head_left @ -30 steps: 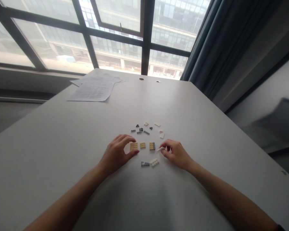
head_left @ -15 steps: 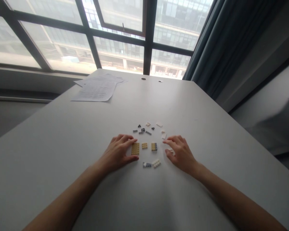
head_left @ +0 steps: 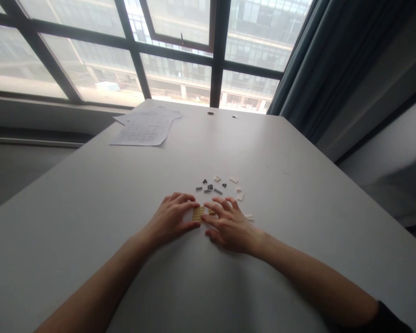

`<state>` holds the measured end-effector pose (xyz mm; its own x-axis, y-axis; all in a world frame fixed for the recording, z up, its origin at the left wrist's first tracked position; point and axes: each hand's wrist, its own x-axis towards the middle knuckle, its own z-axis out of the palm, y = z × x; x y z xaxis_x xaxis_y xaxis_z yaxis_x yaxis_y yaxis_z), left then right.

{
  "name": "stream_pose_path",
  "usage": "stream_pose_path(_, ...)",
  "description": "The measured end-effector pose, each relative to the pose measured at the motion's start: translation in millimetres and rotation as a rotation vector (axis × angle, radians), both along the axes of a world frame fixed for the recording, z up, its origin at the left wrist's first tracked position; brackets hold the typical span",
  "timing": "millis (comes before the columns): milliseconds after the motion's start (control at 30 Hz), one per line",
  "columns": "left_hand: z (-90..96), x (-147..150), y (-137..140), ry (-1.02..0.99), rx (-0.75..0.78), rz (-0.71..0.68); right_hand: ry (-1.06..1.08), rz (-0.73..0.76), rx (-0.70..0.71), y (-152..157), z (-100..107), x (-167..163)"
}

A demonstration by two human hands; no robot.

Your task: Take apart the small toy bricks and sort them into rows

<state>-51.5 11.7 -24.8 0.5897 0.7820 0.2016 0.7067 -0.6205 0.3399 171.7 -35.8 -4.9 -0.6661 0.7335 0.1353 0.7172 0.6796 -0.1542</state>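
My left hand (head_left: 175, 215) rests on the table with thumb and fingers at opposite edges of a tan studded toy-brick plate (head_left: 198, 213), holding it flat. My right hand (head_left: 229, 224) is just to its right, palm down, its fingers apart and reaching toward the plate's right edge. Beneath those fingers a smaller tan plate (head_left: 211, 212) shows only in part. The tan-and-grey piece and the grey and white pieces nearer me are hidden by the right hand.
Beyond the hands lie several small dark grey pieces (head_left: 210, 187) and white pieces (head_left: 233, 180). Another white piece (head_left: 249, 217) lies right of the right hand. Printed papers (head_left: 142, 129) lie on the white table (head_left: 263, 157) at the far left, near the window.
My right hand has moved left, from beside the pieces to over the middle ones, covering several. My left hand stays at the tan plate. The view has shifted slightly.
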Motion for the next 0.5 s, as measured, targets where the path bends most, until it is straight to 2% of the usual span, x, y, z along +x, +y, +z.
stream_pose_path(500,6.0,-9.8,-0.1,0.007,0.006,-0.050,0.012,0.021,-0.007,0.5,-2.3,-8.7)
